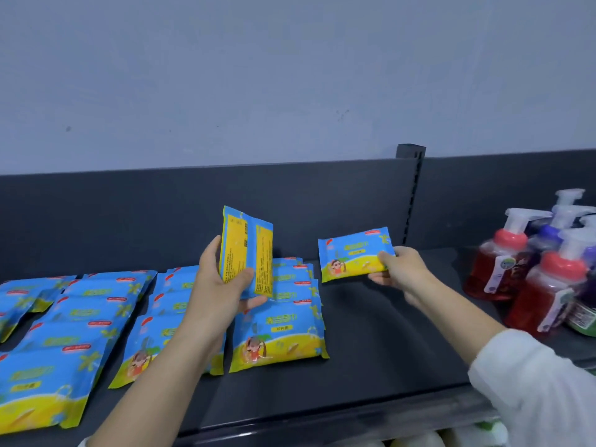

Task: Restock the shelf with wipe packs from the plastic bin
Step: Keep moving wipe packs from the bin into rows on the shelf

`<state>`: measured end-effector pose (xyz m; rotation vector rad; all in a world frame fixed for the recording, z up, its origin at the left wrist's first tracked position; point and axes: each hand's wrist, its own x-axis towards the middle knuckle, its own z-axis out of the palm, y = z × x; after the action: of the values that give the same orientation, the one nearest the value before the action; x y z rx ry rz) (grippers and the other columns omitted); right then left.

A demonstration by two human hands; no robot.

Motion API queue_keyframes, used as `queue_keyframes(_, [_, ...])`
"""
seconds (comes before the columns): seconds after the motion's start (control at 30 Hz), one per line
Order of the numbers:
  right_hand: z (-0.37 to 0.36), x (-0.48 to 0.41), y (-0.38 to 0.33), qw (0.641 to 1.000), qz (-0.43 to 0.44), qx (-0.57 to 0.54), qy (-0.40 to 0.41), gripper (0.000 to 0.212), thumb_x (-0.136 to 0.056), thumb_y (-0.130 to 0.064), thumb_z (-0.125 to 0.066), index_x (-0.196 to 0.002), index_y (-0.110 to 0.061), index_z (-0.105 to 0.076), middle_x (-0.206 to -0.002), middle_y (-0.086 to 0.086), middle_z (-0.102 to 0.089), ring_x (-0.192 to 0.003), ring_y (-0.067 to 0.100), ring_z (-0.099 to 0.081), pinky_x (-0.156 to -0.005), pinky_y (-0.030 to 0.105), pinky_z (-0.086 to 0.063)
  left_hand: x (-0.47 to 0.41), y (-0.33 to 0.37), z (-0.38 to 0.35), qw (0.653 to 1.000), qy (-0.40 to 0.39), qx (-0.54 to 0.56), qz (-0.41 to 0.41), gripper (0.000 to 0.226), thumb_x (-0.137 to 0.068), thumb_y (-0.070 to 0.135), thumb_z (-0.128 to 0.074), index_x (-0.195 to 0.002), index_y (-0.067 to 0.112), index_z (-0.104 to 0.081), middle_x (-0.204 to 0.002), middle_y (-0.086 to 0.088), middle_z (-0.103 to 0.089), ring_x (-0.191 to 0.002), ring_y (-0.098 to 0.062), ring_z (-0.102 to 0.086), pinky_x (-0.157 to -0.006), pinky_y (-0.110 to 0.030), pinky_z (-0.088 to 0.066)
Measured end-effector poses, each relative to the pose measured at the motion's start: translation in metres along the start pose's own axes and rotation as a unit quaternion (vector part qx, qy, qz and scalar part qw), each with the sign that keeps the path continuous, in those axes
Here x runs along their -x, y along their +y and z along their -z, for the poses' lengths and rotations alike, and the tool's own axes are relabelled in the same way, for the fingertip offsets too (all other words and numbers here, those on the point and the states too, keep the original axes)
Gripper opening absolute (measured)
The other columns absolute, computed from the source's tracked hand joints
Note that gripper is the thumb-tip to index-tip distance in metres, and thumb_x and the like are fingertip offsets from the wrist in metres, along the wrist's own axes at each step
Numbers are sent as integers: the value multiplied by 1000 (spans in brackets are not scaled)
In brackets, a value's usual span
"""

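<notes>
My left hand [222, 285] grips an upright blue-and-yellow wipe pack [246, 250], its printed back facing me, above the shelf's middle. My right hand [400, 269] pinches the lower right corner of a second wipe pack [353, 258], front side up, held just above the bare part of the dark shelf [387, 343]. Several matching wipe packs [277, 333] lie in overlapping rows across the shelf's left half. The plastic bin is out of view.
Pump bottles of red liquid [548, 285] and purple liquid stand crowded at the shelf's right end. A dark back panel and a slotted upright post [412, 188] rise behind the shelf. White items show on a lower level below the front edge.
</notes>
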<state>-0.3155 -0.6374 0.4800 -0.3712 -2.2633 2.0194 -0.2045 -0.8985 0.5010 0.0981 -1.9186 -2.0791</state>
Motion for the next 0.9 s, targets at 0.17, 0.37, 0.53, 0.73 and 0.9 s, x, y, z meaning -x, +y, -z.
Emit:
queue_keyframes(0.17, [-10, -48, 6, 997, -32, 75, -13, 15, -94, -9, -46, -102, -2, -57, -92, 16, -62, -57, 23, -62, -49, 25, -57, -14, -5, -8, 999, 9, -32, -11, 35, -92, 6, -56, -121, 23, -47, -111, -2, -61, -89, -20, -68, -59, -26, -57])
queue_keyframes(0.37, [-5, -69, 16, 958, 0, 286, 31, 9, -86, -18, -57, -83, -10, -60, -85, 15, -69, -70, 31, -71, -75, 40, -58, -25, -1, -20, 993, 11, -95, -67, 37, -91, 4, -55, -117, 28, -47, -111, -1, -55, -93, -20, -64, -59, -25, -58])
queue_keyframes(0.53, [6, -66, 11, 913, 55, 404, 10, 40, -89, -42, -54, -115, -12, -57, -121, 12, -58, -107, 30, -57, -89, 34, -46, -27, -2, -38, 968, -19, -206, -141, 43, -89, 2, -55, -114, 36, -49, -93, 20, -57, -89, -18, -62, -68, -33, -59])
queue_keyframes(0.73, [24, -14, -24, 921, 307, 239, 9, 65, -82, -26, -69, -139, -21, -38, -134, 1, -41, -125, 12, -42, -99, 23, -33, -21, -4, -68, 841, -46, -470, -262, 50, -90, 5, -47, -127, 38, -41, -79, 8, -55, -68, -18, -48, -65, -34, -41])
queue_keyframes(0.9, [36, 27, -27, 713, 552, 430, -46, 62, -75, -24, -75, -132, -19, -51, -132, -2, -54, -128, 17, -44, -104, 32, -35, -20, -11, -95, 798, -109, -539, -246, 59, -86, 2, -41, -135, 34, -34, -123, 5, -53, -107, -19, -50, -76, -31, -39])
